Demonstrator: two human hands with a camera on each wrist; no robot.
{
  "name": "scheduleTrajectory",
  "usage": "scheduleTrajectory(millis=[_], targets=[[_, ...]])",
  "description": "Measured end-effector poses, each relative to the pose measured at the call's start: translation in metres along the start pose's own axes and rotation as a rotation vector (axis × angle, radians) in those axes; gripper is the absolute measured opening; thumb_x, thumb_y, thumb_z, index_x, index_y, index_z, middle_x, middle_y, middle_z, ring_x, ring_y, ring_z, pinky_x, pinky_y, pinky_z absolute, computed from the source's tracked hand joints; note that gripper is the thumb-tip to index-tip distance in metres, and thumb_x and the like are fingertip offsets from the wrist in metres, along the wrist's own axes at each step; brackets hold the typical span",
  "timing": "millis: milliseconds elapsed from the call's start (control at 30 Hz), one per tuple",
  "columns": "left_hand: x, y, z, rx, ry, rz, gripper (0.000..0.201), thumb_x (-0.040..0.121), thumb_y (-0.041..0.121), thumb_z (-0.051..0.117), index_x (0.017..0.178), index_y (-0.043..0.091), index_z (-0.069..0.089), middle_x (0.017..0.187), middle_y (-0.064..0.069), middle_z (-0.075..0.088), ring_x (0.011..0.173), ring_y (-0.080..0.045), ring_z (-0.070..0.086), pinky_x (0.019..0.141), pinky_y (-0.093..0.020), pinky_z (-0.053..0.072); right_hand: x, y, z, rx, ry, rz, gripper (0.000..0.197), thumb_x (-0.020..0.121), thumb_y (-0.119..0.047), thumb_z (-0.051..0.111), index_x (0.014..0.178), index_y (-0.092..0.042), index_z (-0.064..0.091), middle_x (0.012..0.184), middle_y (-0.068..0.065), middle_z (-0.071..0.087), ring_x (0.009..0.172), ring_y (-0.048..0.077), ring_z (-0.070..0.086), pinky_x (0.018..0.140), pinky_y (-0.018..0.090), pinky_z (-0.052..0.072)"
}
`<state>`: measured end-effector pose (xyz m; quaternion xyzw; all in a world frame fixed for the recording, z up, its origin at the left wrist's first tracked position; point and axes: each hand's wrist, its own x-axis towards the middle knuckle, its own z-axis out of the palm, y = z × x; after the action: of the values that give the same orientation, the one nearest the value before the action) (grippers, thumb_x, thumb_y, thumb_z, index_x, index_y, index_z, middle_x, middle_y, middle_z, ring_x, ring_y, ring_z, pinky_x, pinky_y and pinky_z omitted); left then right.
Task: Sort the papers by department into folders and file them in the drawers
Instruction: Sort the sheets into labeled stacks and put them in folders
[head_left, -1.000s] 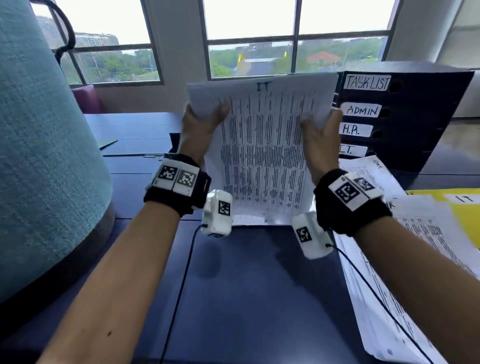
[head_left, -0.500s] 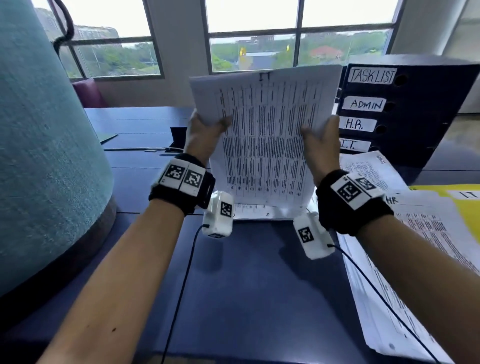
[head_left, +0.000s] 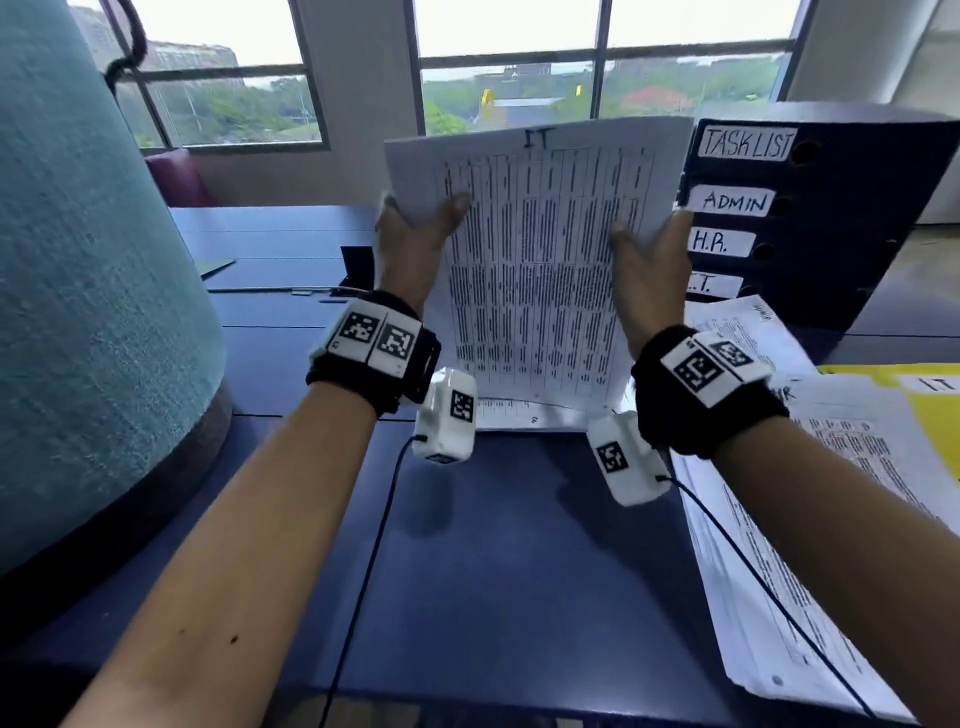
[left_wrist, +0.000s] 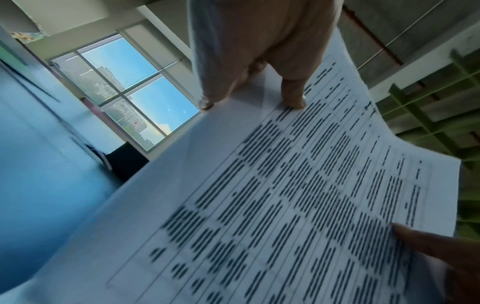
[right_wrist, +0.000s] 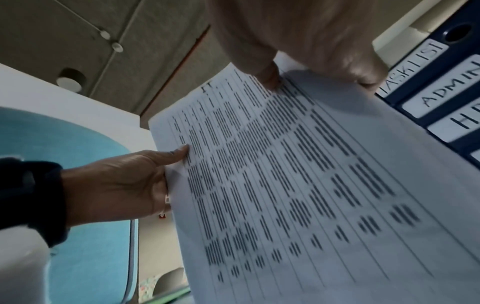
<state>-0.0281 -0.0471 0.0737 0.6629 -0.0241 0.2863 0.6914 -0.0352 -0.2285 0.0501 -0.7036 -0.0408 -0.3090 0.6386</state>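
overhead only — yellow folder (head_left: 935, 415) beside papers (head_left: 540, 249)

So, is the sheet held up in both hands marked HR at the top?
No, the sheet is headed IT in the head view.

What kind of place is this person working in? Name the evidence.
Most likely an office: labelled binders (TASK LIST, ADMIN, H.R.) stand on a dark desk, with printed papers spread beside a yellow IT folder, and large windows behind.

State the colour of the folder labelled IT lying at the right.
Yellow folder, seen best in the head view.
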Motion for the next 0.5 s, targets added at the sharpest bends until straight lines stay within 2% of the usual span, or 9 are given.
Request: scheduleTrajectory(millis=[67,100,200,300,367,400,433,500], targets=[[-0.005,-0.018,-0.002,0.093,-0.016,-0.053,0.052,0.081,0.021,0.069,0.121,-0.004,0.048,0.100,-0.002,0.061,0.084,-0.011,0.060,0.067,-0.012,0.051,-0.008,0.016,0.001,-0.066,-0.030,0.043,0.017,0.097,-0.015,0.041,0.097,-0.009,0.026,0.076,-0.012,0.034,0.061,0.000,0.035,0.045,0.003,0.033],[-0.007,-0.028,-0.003,0.140,-0.014,-0.068,0.044,0.086,0.017,0.064,0.121,-0.004,0.048,0.094,0.001,0.059,0.078,-0.007,0.057,0.063,-0.012,0.050,-0.012,0.023,0.001,-0.087,-0.042,0.063,0.015,0.098,-0.014,0.039,0.097,-0.009,0.025,0.075,-0.011,0.034,0.061,0.001,0.035,0.045,0.005,0.033],[-0.012,-0.042,-0.007,0.200,0.000,-0.058,0.034,0.089,0.013,0.057,0.119,-0.002,0.051,0.095,-0.003,0.060,0.082,-0.016,0.059,0.071,-0.025,0.052,-0.015,0.035,0.006,-0.158,-0.058,0.095,0.012,0.098,-0.012,0.035,0.096,-0.009,0.024,0.074,-0.008,0.035,0.061,0.005,0.036,0.054,0.022,0.034],[0.000,-0.034,-0.013,0.304,0.077,-0.024,0.035,0.090,0.015,0.055,0.121,0.000,0.049,0.101,-0.002,0.059,0.086,-0.015,0.058,0.067,-0.018,0.048,-0.003,0.024,0.019,-0.180,-0.076,0.125,0.003,0.097,-0.009,0.030,0.098,-0.009,0.027,0.073,-0.003,0.039,0.062,0.012,0.040,0.056,0.029,0.034],[0.018,-0.025,-0.024,0.364,0.152,0.002,0.047,0.089,0.020,0.056,0.129,-0.001,0.044,0.116,-0.009,0.059,0.104,-0.023,0.057,0.085,-0.029,0.050,0.005,0.012,0.034,-0.162,-0.111,0.138,0.008,0.094,-0.008,0.030,0.102,-0.009,0.030,0.073,0.000,0.044,0.067,0.019,0.047,0.062,0.039,0.039],[0.028,-0.020,-0.032,0.401,0.185,0.005,0.052,0.088,0.023,0.056,0.132,0.000,0.042,0.124,-0.013,0.057,0.112,-0.027,0.054,0.094,-0.036,0.046,0.007,0.008,0.043,-0.145,-0.144,0.145,0.013,0.094,-0.009,0.031,0.107,-0.008,0.032,0.076,0.001,0.047,0.071,0.022,0.050,0.066,0.043,0.043],[0.038,-0.018,-0.042,0.448,0.214,-0.012,0.054,0.087,0.025,0.057,0.133,0.002,0.042,0.128,-0.014,0.055,0.117,-0.030,0.051,0.099,-0.040,0.042,0.007,0.005,0.052,-0.131,-0.186,0.154,0.020,0.094,-0.009,0.032,0.113,-0.007,0.033,0.080,0.002,0.049,0.075,0.023,0.052,0.070,0.044,0.046],[0.055,-0.019,-0.062,0.534,0.255,-0.053,0.052,0.087,0.027,0.056,0.132,0.004,0.045,0.129,-0.013,0.054,0.119,-0.031,0.050,0.100,-0.040,0.041,0.001,0.005,0.069,-0.131,-0.321,0.195,0.029,0.095,-0.010,0.033,0.124,-0.005,0.029,0.092,0.004,0.052,0.080,0.022,0.052,0.072,0.039,0.047]])
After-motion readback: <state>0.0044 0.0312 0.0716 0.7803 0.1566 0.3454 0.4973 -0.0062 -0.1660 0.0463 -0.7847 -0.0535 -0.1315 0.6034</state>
